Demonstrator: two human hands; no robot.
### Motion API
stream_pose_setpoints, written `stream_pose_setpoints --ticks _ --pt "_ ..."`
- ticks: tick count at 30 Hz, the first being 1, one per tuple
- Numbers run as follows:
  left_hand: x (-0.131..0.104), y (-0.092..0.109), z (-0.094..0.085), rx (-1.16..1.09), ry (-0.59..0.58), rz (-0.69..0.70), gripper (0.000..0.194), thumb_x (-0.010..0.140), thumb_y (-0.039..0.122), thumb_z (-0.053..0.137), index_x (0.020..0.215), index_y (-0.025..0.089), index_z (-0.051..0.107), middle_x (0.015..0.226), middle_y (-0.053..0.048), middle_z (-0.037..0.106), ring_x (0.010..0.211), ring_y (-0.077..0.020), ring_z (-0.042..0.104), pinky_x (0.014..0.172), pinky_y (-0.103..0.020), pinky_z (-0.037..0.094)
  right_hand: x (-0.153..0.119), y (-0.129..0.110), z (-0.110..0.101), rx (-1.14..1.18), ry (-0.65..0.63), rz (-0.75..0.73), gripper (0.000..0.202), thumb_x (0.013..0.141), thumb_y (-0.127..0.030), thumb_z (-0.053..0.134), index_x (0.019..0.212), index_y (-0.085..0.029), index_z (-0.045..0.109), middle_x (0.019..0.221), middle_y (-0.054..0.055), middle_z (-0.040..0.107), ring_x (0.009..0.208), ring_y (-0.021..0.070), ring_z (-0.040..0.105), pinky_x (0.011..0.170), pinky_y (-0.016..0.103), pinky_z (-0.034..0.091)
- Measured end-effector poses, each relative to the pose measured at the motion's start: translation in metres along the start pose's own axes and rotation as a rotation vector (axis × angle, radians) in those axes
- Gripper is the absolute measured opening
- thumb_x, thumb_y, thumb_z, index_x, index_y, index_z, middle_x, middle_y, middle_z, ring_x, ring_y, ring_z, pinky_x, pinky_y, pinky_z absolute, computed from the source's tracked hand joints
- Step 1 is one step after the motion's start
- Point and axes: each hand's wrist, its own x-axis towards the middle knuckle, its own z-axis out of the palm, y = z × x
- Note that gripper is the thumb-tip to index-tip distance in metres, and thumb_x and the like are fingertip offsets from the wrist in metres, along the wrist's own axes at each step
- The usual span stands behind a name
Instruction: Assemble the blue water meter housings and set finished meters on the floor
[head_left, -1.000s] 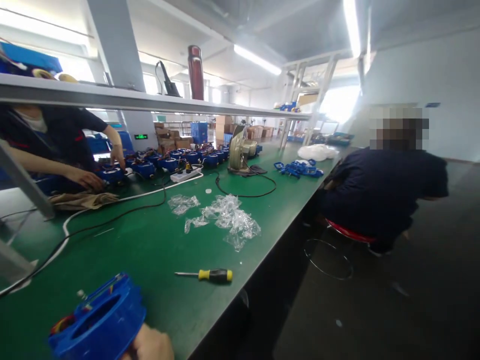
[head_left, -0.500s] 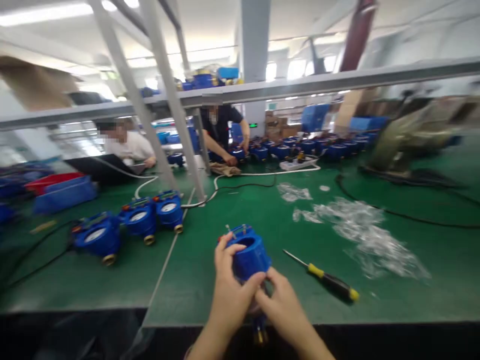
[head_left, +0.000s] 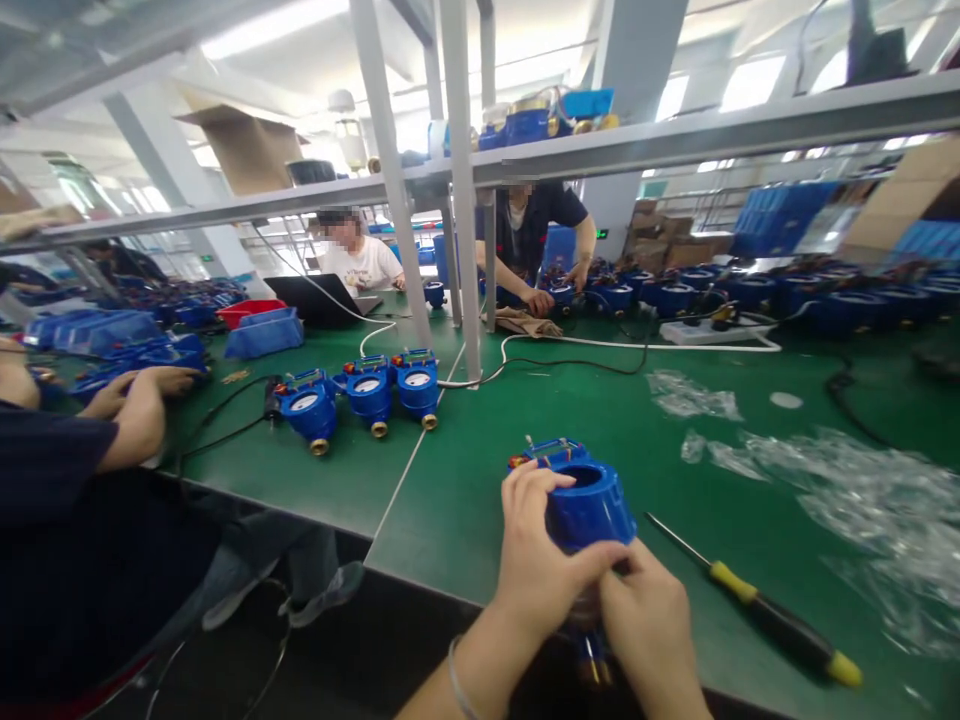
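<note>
A blue water meter (head_left: 598, 515) with an open round top sits near the table's front edge, its brass-ended pipe pointing toward me. My left hand (head_left: 534, 550) is wrapped round its left side, fingers over the rim and thumb across the near side. Closed at the near right of the body, my right hand (head_left: 651, 612) has its thumb and fingers pressed together by the left thumb. What lies between those fingertips is hidden. A screwdriver (head_left: 757, 600) with a black and yellow handle lies to the right.
Crumpled clear plastic bags (head_left: 847, 490) lie at the right. Three blue meters with white dials (head_left: 369, 395) stand left of a shelf post (head_left: 461, 250). A co-worker (head_left: 90, 500) sits at the left, hands on blue parts. Two other people work across the table.
The view has swung left, so the table's contents appear farther right and a co-worker shows at the left. Both hands keep their hold on the water meter.
</note>
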Motion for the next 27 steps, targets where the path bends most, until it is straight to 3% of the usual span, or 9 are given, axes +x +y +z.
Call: stream_pose_setpoints --ticks 4,10,14,18,22,27 --pt "-0.004 0.0 0.01 -0.007 0.132 -0.06 0.046 0.056 0.023 0.088 0.092 0.021 0.059 0.114 -0.009 0.058 0.12 -0.0309 0.051 0.104 -0.051 0.043 -0.002 0.006 0.002 0.098 0.05 0.005 0.033 0.077 -0.05 0.054 0.077 -0.02 0.068 0.065 0.006 0.071 0.055 0.0213 0.062 0.052 0.028 0.044" --pt "-0.012 -0.006 0.02 0.007 0.147 0.127 0.039 0.067 0.03 0.083 0.093 0.023 0.055 0.109 -0.007 0.057 0.124 -0.0297 0.048 0.104 -0.047 0.04 0.001 0.016 0.0 0.409 0.069 0.113 0.019 0.076 -0.039 0.057 0.071 -0.021 0.056 0.06 -0.001 0.063 0.055 0.0159 0.054 0.052 0.025 0.041" --pt "-0.021 -0.014 0.023 -0.081 0.227 0.17 0.039 0.071 0.032 0.081 0.096 0.023 0.052 0.108 -0.005 0.055 0.126 -0.028 0.048 0.108 -0.046 0.035 0.006 0.011 -0.004 0.286 0.097 0.093 0.013 0.077 -0.032 0.052 0.068 -0.022 0.053 0.058 -0.003 0.06 0.055 0.0144 0.052 0.053 0.024 0.037" --pt "-0.027 -0.023 0.019 -0.198 0.306 0.142 0.034 0.075 0.031 0.076 0.095 0.023 0.05 0.101 -0.003 0.052 0.128 -0.0271 0.048 0.111 -0.047 0.033 0.018 0.005 -0.004 0.154 -0.04 0.035 0.011 0.077 -0.025 0.056 0.066 -0.022 0.059 0.063 -0.002 0.066 0.06 0.0144 0.057 0.055 0.023 0.038" --pt "-0.028 -0.031 0.016 -0.291 0.413 0.084 0.028 0.081 0.036 0.069 0.095 0.022 0.05 0.101 -0.004 0.051 0.126 -0.0274 0.051 0.11 -0.048 0.036 0.031 0.002 0.001 0.18 -0.147 0.017 0.009 0.071 -0.021 0.066 0.062 -0.021 0.065 0.064 -0.002 0.069 0.061 0.0146 0.061 0.057 0.022 0.04" --pt "-0.028 -0.034 0.017 -0.261 0.516 -0.019 0.03 0.083 0.044 0.061 0.096 0.022 0.046 0.105 -0.006 0.054 0.12 -0.0293 0.055 0.102 -0.049 0.045 0.037 -0.005 0.009 0.178 -0.15 0.053 0.007 0.071 -0.022 0.07 0.064 -0.02 0.069 0.062 0.0 0.069 0.062 0.0169 0.063 0.057 0.025 0.039"
